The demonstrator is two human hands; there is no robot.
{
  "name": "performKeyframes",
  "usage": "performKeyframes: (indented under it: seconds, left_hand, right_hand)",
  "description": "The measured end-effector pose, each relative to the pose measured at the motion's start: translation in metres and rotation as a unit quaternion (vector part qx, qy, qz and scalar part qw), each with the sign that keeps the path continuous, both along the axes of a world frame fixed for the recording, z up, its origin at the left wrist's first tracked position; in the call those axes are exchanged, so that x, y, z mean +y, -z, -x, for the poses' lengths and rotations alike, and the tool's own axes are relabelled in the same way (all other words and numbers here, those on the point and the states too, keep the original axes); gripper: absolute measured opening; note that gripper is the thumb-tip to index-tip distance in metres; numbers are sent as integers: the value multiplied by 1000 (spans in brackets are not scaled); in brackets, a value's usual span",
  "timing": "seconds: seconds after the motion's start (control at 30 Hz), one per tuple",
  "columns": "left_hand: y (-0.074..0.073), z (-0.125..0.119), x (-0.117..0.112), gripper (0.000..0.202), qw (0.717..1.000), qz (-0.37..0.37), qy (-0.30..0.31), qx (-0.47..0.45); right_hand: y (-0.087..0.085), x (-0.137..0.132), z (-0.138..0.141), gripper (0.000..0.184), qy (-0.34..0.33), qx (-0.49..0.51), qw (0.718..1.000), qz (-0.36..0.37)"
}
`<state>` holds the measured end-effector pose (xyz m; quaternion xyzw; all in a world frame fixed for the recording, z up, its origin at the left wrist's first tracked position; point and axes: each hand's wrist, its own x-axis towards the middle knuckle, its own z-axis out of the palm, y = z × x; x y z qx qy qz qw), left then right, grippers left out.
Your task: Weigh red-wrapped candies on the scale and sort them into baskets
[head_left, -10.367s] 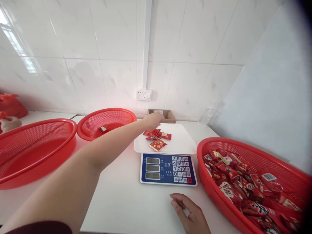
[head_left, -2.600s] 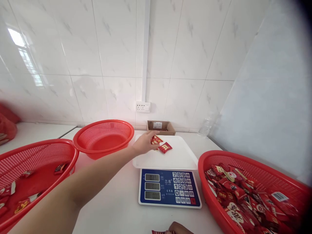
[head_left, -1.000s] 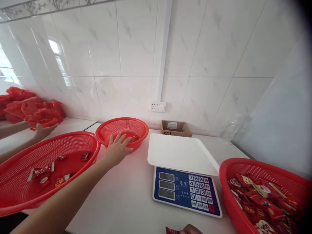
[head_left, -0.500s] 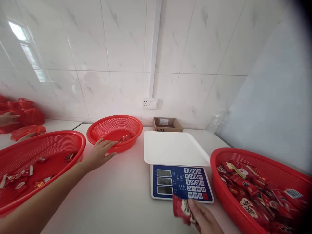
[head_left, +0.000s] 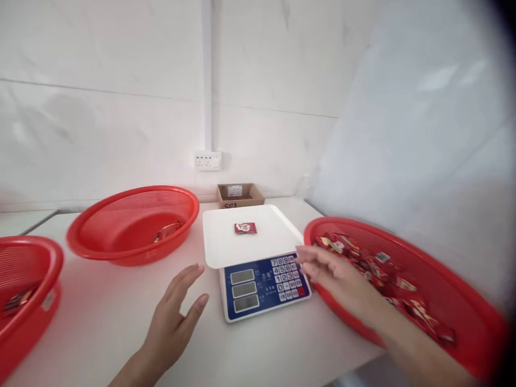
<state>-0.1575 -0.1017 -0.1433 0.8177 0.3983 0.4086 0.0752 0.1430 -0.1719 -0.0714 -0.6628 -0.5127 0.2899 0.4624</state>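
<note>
Fingers well parted and empty, the left hand [head_left: 169, 322] is left of the scale [head_left: 264, 295], the right hand [head_left: 341, 282] at its right edge, a red packet [head_left: 245, 228] on top.

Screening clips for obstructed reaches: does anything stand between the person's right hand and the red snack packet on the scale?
Nothing visible blocks it. Between the right hand and the red snack packet, only the edge and bare surface of the white scale pan intervene; the red basket of packets sits off that line.
</note>
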Motion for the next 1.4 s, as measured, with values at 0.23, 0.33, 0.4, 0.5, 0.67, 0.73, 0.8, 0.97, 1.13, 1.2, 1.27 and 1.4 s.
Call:
performKeyframes:
  seconds: [0.23, 0.33, 0.4, 0.5, 0.67, 0.73, 0.8, 0.97, 1.13, 1.2, 1.27, 1.4]
  left_hand:
    - [14, 11, 12, 37, 989, 144, -15, -19]
    - [18, 9, 14, 38, 987, 158, -12, -13]
    - [21, 8, 16, 38, 987, 162, -9, -7]
    - [27, 11, 21, 37, 986, 168, 2, 7]
    - [33, 13, 24, 37, 984, 180, 5, -2]
    - [31, 9, 20, 38, 982, 189, -4, -16]
    - [27, 5, 14, 41, 978, 205, -18, -32]
    - [20, -3, 6, 43, 971, 236, -23, -44]
    - [27, 1, 13, 42, 971, 236, -19, -44]
    - [31, 4, 17, 41, 971, 234, -11, -40]
    - [32, 5, 19, 40, 971, 237, -1, -34]
    - [29, 2, 14, 42, 970, 236, -13, -54]
  right_hand:
    - [15, -11, -116, 53, 22, -321, 922, 214]
    - [34, -10, -132, 74, -15, -375, 880, 289]
    - [42, -6, -133, 78, -17, -392, 867, 306]
    - [41, 0, -129, 63, -7, -423, 855, 300]
    - [23, 10, -139, 31, 31, -457, 840, 290]
    - [19, 13, -145, 36, 57, -458, 840, 286]
    - [20, 16, -146, 47, 58, -444, 848, 283]
    - [47, 23, -127, 83, 30, -413, 843, 342]
    - [57, 25, -132, 67, 50, -447, 848, 281]
    - [49, 24, -142, 61, 48, -444, 856, 262]
    - [36, 22, -150, 59, 57, -417, 875, 239]
    - [8, 17, -154, 51, 103, -348, 919, 157]
